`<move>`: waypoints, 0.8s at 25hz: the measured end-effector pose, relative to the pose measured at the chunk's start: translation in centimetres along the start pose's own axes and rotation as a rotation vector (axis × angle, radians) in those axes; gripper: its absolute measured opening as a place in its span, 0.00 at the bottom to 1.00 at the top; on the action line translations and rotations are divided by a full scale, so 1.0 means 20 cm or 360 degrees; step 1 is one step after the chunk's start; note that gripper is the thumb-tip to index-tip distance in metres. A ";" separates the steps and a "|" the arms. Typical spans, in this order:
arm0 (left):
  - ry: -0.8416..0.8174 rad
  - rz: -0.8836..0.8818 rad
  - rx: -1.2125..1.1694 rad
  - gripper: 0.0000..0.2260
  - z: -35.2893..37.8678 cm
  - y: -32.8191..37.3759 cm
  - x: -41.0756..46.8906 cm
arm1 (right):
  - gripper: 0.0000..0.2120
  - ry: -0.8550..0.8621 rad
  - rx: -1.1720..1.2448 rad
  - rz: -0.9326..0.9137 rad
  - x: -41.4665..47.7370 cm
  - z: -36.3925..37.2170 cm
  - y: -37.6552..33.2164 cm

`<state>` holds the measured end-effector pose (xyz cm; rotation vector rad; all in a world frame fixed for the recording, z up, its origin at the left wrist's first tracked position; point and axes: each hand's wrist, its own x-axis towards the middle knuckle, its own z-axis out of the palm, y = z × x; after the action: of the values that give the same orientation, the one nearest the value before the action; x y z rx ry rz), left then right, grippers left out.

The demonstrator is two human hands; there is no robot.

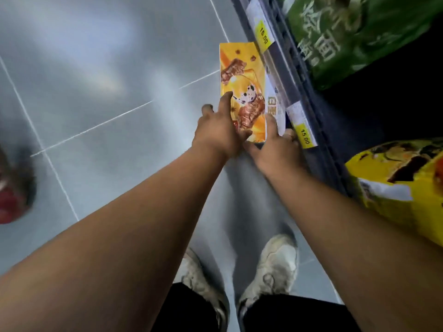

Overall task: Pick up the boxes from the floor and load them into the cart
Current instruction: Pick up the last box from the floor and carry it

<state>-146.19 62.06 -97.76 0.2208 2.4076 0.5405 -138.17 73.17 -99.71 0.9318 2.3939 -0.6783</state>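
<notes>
A long yellow-orange box (242, 75) printed with chocolate bars lies on the grey tiled floor, right against the foot of a shelf. My left hand (219, 130) rests on the box's near left corner, fingers spread over its top face. My right hand (275, 144) clasps the near right corner, its fingers running up the white side of the box. Both hands grip the near end. No cart is visible.
A dark shelf edge (297, 75) with yellow price tags runs along the right. A green bag (354, 37) and a yellow bag (402, 180) sit on the shelf. My two pale shoes (275, 267) stand below. A blurred red object (12, 188) lies at far left.
</notes>
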 end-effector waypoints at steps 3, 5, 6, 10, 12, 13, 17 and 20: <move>-0.0112 -0.0092 -0.0114 0.43 0.14 -0.05 0.17 | 0.41 0.0054 0.0003 0.0062 0.16 0.07 0.03; -0.0175 -0.0070 -0.0260 0.47 0.19 -0.11 0.23 | 0.43 0.0059 0.0172 0.0061 0.24 0.10 0.04; -0.0200 -0.0035 -0.0350 0.49 0.21 -0.13 0.25 | 0.45 0.0054 0.0254 0.0037 0.26 0.10 0.05; -0.0209 0.0039 -0.0413 0.53 0.23 -0.20 0.29 | 0.51 0.0090 0.0376 -0.0027 0.28 0.11 0.03; -0.0222 0.0015 -0.0411 0.55 0.21 -0.25 0.23 | 0.53 0.0105 0.0355 -0.0064 0.23 0.14 0.00; -0.0215 0.0018 -0.0424 0.55 0.19 -0.28 0.20 | 0.54 0.0110 0.0330 -0.0104 0.20 0.15 -0.02; -0.0199 -0.0015 -0.0663 0.56 0.07 -0.37 0.01 | 0.54 0.0098 0.0336 -0.0189 0.03 0.15 -0.12; -0.0155 -0.0051 -0.0783 0.50 -0.10 -0.41 -0.17 | 0.52 0.0094 0.0400 -0.0210 -0.17 0.08 -0.23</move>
<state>-145.06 53.07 -98.00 -0.0060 2.1032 1.0559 -138.87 67.74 -97.67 0.9084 2.4781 -1.0347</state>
